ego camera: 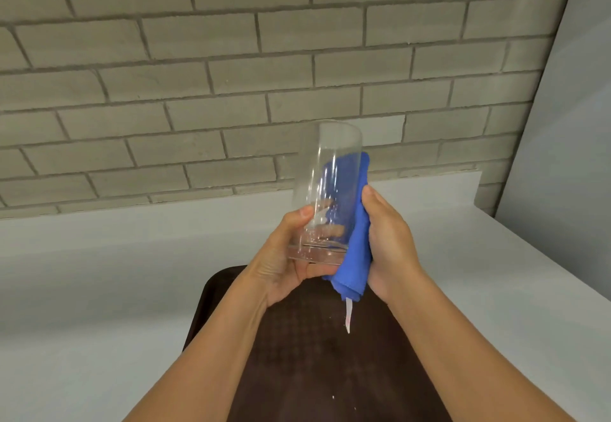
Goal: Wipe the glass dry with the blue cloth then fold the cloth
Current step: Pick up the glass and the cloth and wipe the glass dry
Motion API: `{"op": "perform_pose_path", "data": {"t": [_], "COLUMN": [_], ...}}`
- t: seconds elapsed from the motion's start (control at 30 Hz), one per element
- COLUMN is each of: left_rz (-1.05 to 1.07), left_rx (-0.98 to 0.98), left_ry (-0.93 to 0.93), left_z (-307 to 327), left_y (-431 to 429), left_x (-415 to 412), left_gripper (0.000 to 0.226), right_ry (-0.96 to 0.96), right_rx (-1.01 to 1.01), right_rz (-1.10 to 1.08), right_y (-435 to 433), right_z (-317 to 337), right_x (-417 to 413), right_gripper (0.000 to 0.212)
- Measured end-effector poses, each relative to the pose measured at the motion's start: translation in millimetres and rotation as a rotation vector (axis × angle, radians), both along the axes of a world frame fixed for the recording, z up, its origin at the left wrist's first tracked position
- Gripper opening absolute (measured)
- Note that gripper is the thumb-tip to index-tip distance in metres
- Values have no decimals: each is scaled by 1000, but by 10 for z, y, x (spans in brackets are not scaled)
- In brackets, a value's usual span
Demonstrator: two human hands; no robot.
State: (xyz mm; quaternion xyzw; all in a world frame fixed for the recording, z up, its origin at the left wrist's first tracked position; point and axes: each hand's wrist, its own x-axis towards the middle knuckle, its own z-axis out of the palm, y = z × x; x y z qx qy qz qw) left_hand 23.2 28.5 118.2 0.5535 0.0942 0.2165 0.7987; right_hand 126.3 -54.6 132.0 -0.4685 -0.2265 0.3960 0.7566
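Observation:
A tall clear glass [325,170] is held upright above the tray, its open end up, with small droplets on its wall. My left hand [284,259] grips it around the thick base. The blue cloth [355,249] is bunched against the right side of the glass, and my right hand [388,240] presses it there with the thumb on top. A white tag hangs from the cloth's lower end. My right fingers show faintly through the glass.
A dark brown textured tray [317,372] lies on the white counter [99,289] below my hands, with a few water drops on it. A grey brick wall [198,74] stands behind, and a pale panel [568,124] closes the right side.

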Motion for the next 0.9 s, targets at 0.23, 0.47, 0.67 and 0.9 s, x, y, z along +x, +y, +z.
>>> {"op": "perform_pose_path", "data": {"t": [0.23,0.47,0.67,0.9], "left_rz": [231,841,983,860], "left_rx": [500,950,1176,699], "left_ry": [417,342,475,470], "left_z": [209,341,297,299], "left_y": [-17,-165,-376,-197], "left_x": [146,156,134,81], "left_gripper": [74,65,54,96], "right_ry": [340,350,245,-201], "right_rx": [16,-10,35,146], "right_rz": [-69,-84,-62,-144], "right_y": [-35,59,122,46], "right_z": [-147,-6,21,-3], "right_x": [14,86,-18,-253], "right_gripper": [40,39,34,35]}}
